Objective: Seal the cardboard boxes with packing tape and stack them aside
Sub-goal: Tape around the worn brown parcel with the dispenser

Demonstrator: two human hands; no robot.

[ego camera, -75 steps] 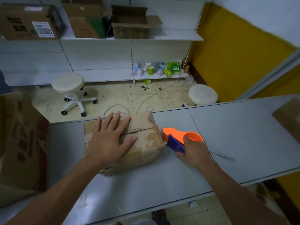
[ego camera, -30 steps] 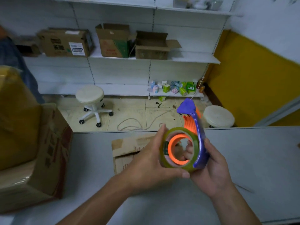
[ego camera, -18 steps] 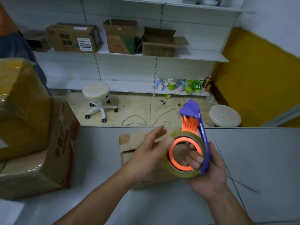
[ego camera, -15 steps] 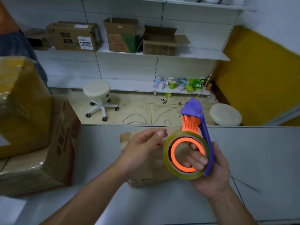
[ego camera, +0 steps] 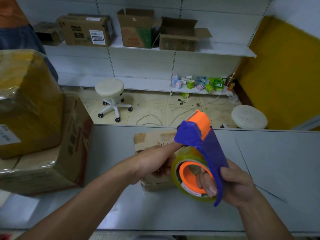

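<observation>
Over the box (ego camera: 152, 139), right hand (ego camera: 237, 186) grips dispenser (ego camera: 213, 149), left hand (ego camera: 155, 161) pointing.

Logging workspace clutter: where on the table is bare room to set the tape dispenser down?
Widest free patch: the table right of the small box, out to the right edge. A narrower gap lies between the stacked boxes and the small box. Crowded: the centre, around the tape dispenser.

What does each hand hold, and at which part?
The right hand grips the purple plastic tape dispenser, fingers through its orange core. The left hand touches its roll below the head; grip unclear.
</observation>
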